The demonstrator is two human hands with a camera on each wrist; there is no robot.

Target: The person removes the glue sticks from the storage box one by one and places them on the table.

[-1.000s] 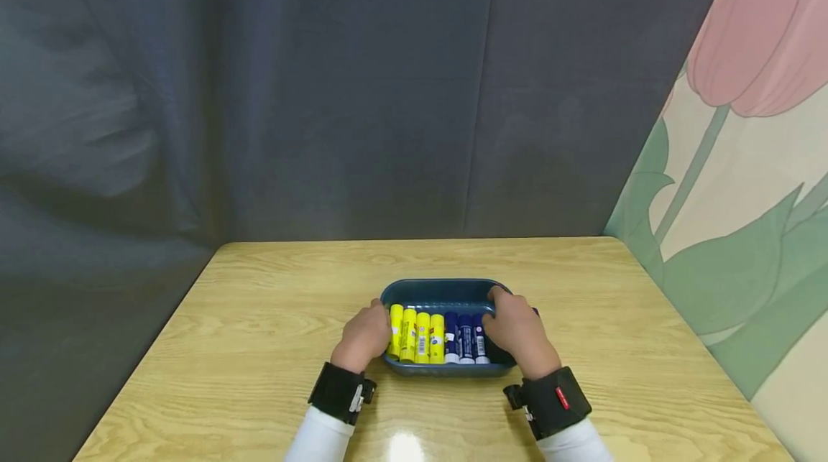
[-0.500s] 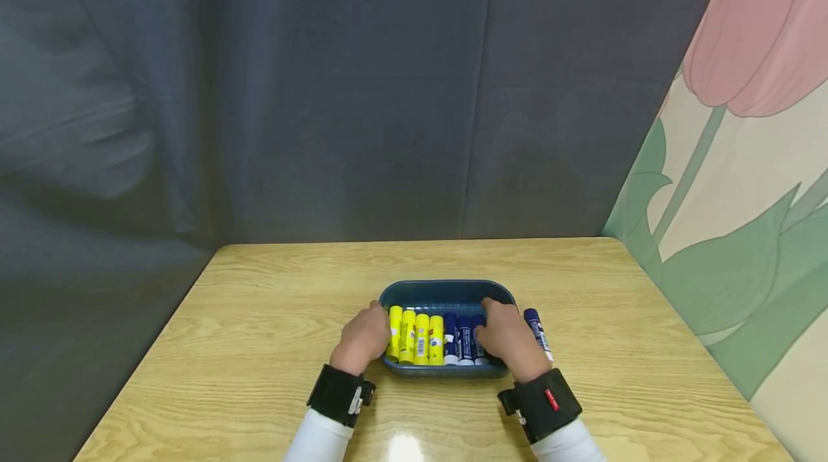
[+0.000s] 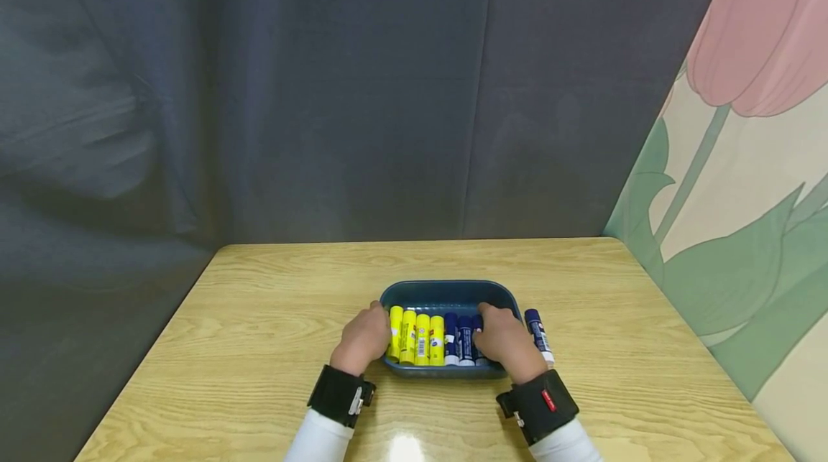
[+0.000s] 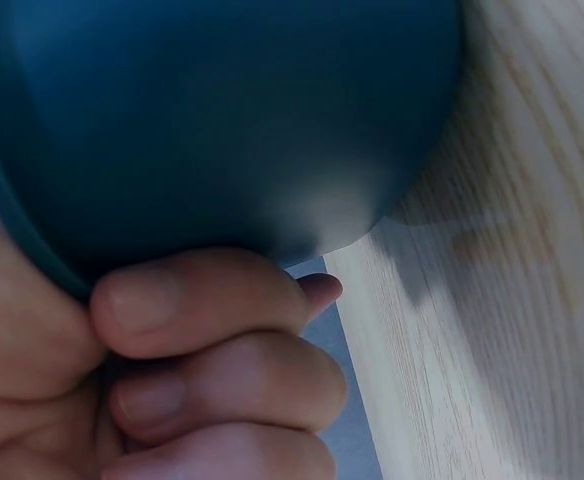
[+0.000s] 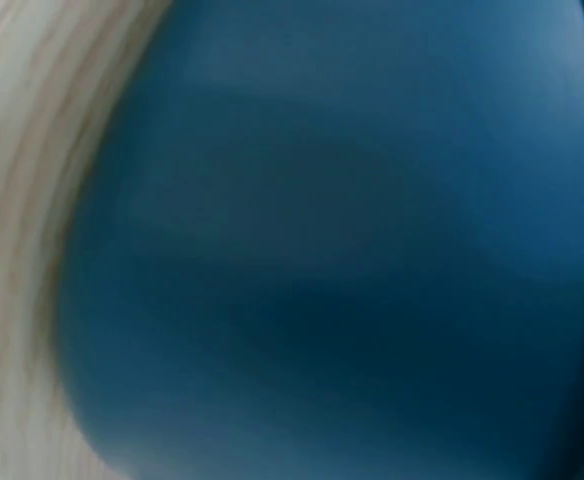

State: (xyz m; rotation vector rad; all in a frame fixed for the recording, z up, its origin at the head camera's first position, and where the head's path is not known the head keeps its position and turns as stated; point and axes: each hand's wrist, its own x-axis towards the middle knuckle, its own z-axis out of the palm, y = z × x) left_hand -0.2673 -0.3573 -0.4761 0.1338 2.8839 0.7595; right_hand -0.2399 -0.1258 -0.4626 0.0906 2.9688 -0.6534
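Observation:
A dark blue tray (image 3: 446,289) sits on the wooden table (image 3: 272,304) near its front. Inside lie several yellow glue sticks (image 3: 416,336) on the left and dark blue ones (image 3: 458,338) on the right. One more dark blue glue stick (image 3: 538,335) lies on the table just right of the tray. My left hand (image 3: 377,327) grips the tray's left rim; in the left wrist view its fingers (image 4: 212,310) curl against the tray's outer wall (image 4: 222,120). My right hand (image 3: 497,327) lies over the tray's right near corner, its fingers on the blue sticks and their grip hidden. The right wrist view holds only the blurred tray wall (image 5: 352,250).
A dark curtain (image 3: 323,88) hangs behind the table, and a wall with a painted tulip (image 3: 744,124) stands at the right. Bare tabletop stretches left of, right of and behind the tray. The table's left edge (image 3: 155,347) drops off to a dark floor.
My right hand has slid left and nearer, off the tray's right side onto the blue sticks, uncovering the lone stick on the table. The left hand has stayed put.

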